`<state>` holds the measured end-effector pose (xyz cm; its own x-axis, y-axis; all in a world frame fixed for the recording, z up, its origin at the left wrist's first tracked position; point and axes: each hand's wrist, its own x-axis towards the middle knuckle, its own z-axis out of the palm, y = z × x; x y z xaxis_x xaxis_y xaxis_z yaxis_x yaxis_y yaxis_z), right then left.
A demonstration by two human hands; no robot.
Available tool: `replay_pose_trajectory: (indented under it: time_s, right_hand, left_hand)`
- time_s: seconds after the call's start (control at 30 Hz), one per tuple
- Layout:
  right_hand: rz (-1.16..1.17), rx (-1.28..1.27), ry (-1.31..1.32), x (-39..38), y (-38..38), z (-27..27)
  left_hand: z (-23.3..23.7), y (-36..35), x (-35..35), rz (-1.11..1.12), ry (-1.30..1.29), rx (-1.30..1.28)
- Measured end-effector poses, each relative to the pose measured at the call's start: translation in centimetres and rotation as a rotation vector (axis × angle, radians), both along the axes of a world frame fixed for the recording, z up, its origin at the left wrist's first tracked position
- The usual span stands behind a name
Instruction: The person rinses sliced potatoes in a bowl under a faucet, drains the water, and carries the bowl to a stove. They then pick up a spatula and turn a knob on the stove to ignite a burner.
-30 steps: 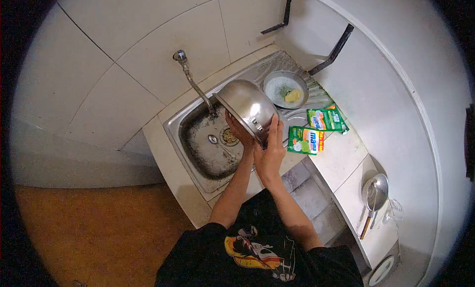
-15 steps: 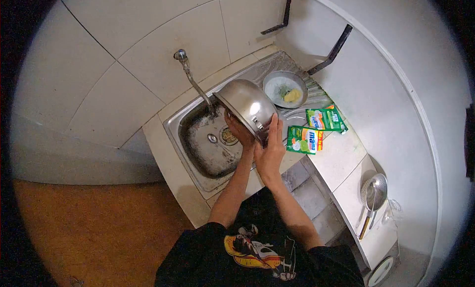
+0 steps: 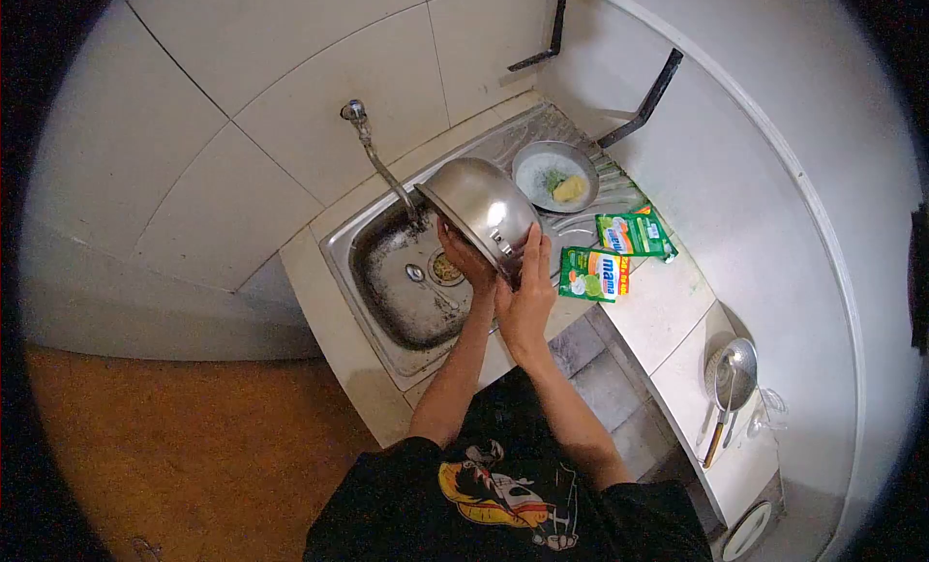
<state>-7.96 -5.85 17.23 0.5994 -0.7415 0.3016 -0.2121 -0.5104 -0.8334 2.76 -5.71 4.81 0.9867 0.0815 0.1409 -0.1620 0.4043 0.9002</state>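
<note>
A shiny metal bowl-shaped pan is tipped on its side above the sink, its open side facing down and left and its rounded outside toward the wall. My right hand grips its near edge by the riveted bracket, fingers lying along the outside. Against the inner side of the rim is my left hand, holding the pan from below; its fingers are partly hidden in shadow. Below both hands lies the steel sink, stained dark, with a spoon beside the drain.
A tap reaches over the sink from the tiled wall. On the drainboard stands a bowl of cloudy water with a yellow sponge. Two green packets lie to the right. Farther along the counter are a strainer and a glass.
Almost nothing differs. The whole view has shifted very slightly, and both hands keep the pan at about the same tilt.
</note>
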Motion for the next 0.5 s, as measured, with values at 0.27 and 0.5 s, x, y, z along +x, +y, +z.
replay_pose_trajectory:
  time_s: [0.27,0.5]
  right_hand:
    - [0.005,-0.005,-0.009,0.1,0.1,-0.3]
    - [-0.005,0.006,-0.003,0.0,0.3,-0.2]
  left_hand:
    - [-1.2,0.1,0.4,0.075,-0.016,0.113]
    - [-1.8,0.3,0.7,0.085,0.008,0.128]
